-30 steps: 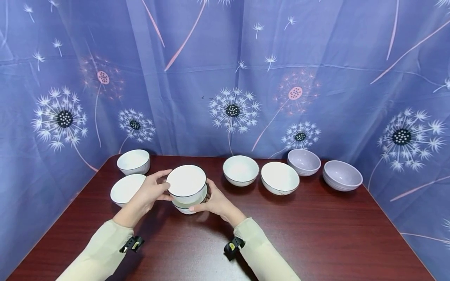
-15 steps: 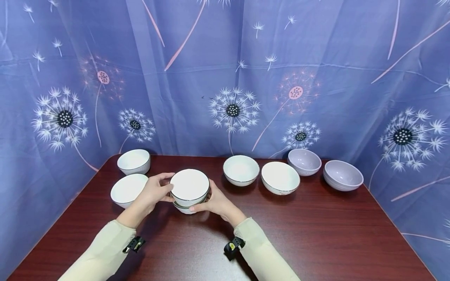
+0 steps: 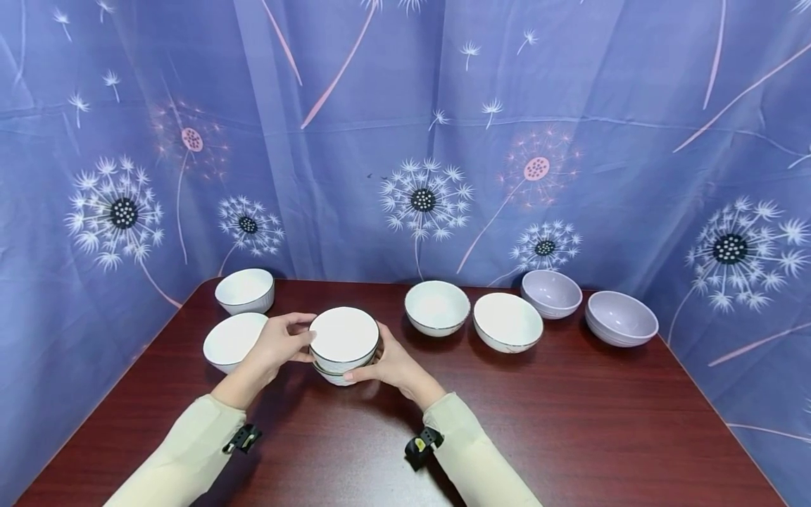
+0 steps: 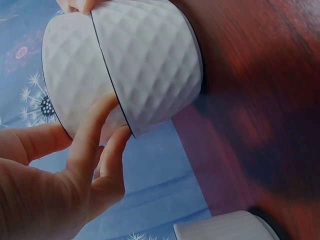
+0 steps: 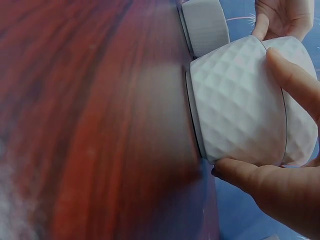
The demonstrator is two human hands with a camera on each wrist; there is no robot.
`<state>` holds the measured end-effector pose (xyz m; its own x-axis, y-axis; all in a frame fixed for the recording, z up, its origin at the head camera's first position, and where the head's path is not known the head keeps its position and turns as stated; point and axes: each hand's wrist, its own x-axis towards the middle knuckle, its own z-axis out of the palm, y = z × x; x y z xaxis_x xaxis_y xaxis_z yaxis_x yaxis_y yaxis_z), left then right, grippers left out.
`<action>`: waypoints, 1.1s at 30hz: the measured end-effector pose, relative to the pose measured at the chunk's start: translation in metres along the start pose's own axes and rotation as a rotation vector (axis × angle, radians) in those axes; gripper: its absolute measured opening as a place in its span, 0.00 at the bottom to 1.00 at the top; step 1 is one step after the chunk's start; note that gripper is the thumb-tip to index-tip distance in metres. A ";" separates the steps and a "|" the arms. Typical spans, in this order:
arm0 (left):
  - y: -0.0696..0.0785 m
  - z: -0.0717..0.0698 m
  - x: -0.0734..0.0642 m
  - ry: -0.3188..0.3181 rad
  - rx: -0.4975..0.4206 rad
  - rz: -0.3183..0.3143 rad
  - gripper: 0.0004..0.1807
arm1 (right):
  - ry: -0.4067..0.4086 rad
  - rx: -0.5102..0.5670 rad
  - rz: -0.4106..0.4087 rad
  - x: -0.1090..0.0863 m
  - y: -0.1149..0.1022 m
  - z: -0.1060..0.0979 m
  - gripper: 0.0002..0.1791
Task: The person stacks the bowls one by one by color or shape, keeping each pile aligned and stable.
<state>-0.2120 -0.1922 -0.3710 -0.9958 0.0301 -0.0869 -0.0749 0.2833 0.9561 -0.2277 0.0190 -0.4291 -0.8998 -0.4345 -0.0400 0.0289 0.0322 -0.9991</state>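
Observation:
Two white bowls with thin dark rims and a diamond-dimpled outside are stacked left of the table's middle. The upper bowl [image 3: 345, 334] sits partly inside the lower bowl [image 4: 152, 62], whose inside is hidden. My left hand [image 3: 279, 345] holds the upper bowl from the left, thumb near its rim; in the left wrist view, fingertips touch the lower bowl's rim. From the right, my right hand [image 3: 395, 362] grips the lower bowl [image 5: 235, 102], with its base at the table surface.
Two white bowls, a rear one [image 3: 245, 291] and a front one [image 3: 233, 341], stand at the left on the dark red table [image 3: 570, 429]. Right of the stack are two white bowls [image 3: 437, 308] [image 3: 508, 322] and two lavender bowls [image 3: 552, 293] [image 3: 621, 319]. A blue curtain [image 3: 355, 155] hangs behind.
My left hand has lowered the upper bowl and shifted it slightly right, closing the gap above the lower bowl. My right hand has stayed about the lower bowl.

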 end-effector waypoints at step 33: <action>-0.020 -0.006 -0.001 0.090 -0.100 -0.027 0.22 | 0.018 0.025 0.027 0.000 -0.001 0.002 0.60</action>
<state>-0.2100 -0.2042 -0.3884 -0.9938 -0.0635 -0.0917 -0.1021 0.1859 0.9773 -0.2268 0.0169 -0.4284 -0.9060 -0.4180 -0.0666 0.0637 0.0209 -0.9977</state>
